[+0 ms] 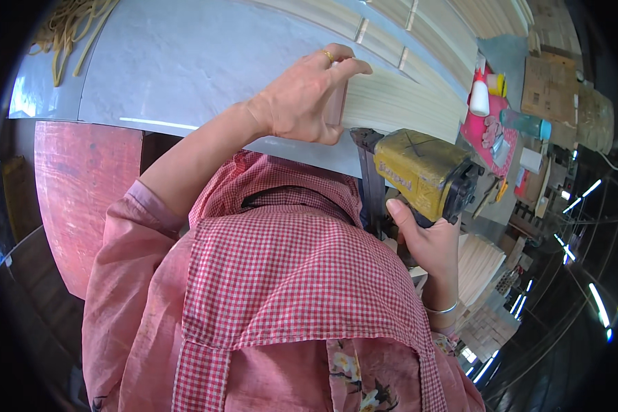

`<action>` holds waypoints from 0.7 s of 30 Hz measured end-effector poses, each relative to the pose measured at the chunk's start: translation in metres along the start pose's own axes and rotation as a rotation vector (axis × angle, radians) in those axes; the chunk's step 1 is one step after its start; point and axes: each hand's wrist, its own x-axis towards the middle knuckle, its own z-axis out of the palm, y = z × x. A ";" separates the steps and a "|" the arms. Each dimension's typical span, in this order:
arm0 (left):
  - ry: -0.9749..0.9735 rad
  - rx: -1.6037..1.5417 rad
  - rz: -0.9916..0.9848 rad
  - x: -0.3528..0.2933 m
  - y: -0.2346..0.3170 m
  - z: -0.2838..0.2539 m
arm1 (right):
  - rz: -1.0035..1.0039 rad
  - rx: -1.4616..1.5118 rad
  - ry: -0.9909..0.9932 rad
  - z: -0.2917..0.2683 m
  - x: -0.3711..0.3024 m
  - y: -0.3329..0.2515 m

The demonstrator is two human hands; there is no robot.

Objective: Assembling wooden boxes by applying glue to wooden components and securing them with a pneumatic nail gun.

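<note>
**Wood strip held at the tabletop edge, nail gun brought up beside it**

A small wooden block (336, 103) is pinched by the left hand (302, 103), thumb and fingers closed round it, and is pressed against the end of a stack of pale wooden slats (398, 103) lying on the grey tabletop (185, 62). A ring is worn on one finger of that hand. A yellow pneumatic nail gun (422, 172) is gripped from below by the right hand (429, 240), the fingers wrapped round its handle and the thumb laid along its side; its dark nose is pointed up toward the near edge of the slats, just beneath the left hand. Whether the nose is touching the wood cannot be told.

The step in hand is judged to be the fastening of the block to the slat ends. For the next move, the block would have to be kept square and the nose seated firmly on the wood, with the left fingers kept out of the line of fire.

A white bottle (479, 96) and a teal bottle (525, 123) are seen well apart, farther along on the right.
</note>
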 end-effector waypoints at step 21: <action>0.053 -0.023 0.040 0.000 -0.005 0.004 | 0.233 0.088 0.077 0.014 -0.005 -0.010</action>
